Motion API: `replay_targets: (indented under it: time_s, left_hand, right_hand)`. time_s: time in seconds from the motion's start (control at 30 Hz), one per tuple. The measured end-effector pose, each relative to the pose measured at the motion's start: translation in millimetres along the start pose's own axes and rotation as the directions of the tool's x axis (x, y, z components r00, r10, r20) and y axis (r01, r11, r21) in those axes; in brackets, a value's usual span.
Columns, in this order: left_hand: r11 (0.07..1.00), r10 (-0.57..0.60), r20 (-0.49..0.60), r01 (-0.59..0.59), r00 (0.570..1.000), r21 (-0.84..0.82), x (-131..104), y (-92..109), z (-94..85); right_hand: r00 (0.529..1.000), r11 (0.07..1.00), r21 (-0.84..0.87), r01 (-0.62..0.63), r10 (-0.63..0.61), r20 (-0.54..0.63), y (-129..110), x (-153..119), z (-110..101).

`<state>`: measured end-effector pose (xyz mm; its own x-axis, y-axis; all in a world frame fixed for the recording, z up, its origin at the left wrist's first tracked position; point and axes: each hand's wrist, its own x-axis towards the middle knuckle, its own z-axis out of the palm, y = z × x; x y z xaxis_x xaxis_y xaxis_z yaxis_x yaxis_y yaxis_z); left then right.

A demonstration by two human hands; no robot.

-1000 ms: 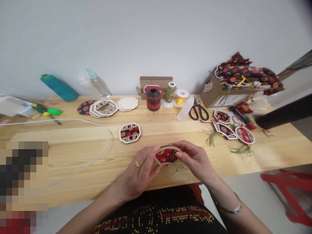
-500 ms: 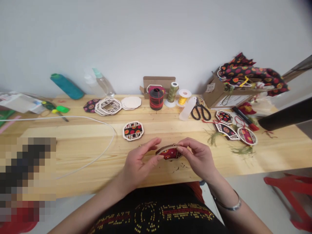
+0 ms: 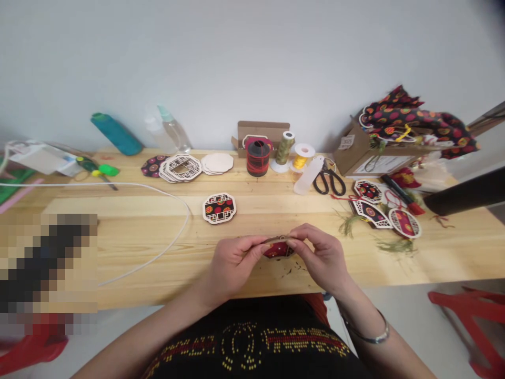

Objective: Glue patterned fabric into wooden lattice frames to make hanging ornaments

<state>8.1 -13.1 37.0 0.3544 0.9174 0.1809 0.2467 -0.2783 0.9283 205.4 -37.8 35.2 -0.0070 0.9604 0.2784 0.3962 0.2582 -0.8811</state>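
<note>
Between my hands, above the front of the table, is a small fabric-covered wooden ornament with a red patterned face and a pale rim, tilted on edge. My left hand pinches its left end between thumb and fingers. On the right end, my right hand grips the rim with thumb and forefinger, close to a small loop at the top. Dark scraps lie on the wood beneath it. Farther off rests another ornament, with dark flowered cloth and a white lattice frame.
Lattice frames and white blanks lie along the back. Red-black cord, thread spools, a white bottle and scissors stand right of them. Finished ornaments lie near a cardboard box. A white cable curves at left.
My left hand has closed from a loose, spread hold to a pinch on the ornament's left end. My right hand keeps its grip. The view has shifted slightly.
</note>
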Motion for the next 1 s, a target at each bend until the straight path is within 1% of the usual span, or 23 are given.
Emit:
replay_targets:
  time_s: [0.2, 0.43, 0.63, 0.9, 1.0]
  left_hand:
    - [1.000, -0.030, 0.027, 0.030, 0.999, 0.003, -0.2, -3.3, 0.1]
    - [0.995, -0.052, 0.124, 0.062, 0.991, -0.077, 0.0, -1.6, 0.6]
    - [0.986, -0.108, 0.209, 0.131, 0.972, -0.099, 0.2, -1.8, 0.3]
    - [0.986, -0.110, 0.224, 0.135, 0.968, -0.100, -0.1, -2.1, -0.1]
    - [0.985, -0.131, 0.178, 0.149, 0.975, -0.090, 0.5, -2.6, 0.2]
  right_hand:
    - [1.000, 1.000, 0.001, -0.025, 0.025, 0.017, 0.0, 1.0, 1.0]
    - [0.998, 1.000, 0.008, -0.018, 0.018, 0.062, -1.7, 1.9, 2.3]
    - [0.994, 1.000, -0.020, -0.018, 0.020, 0.106, -3.9, 1.4, 3.7]
    - [0.990, 0.998, -0.001, -0.068, 0.067, 0.127, -3.0, 1.5, 4.5]
    - [0.984, 0.992, 0.031, -0.123, 0.118, 0.135, -3.7, 2.2, 6.8]
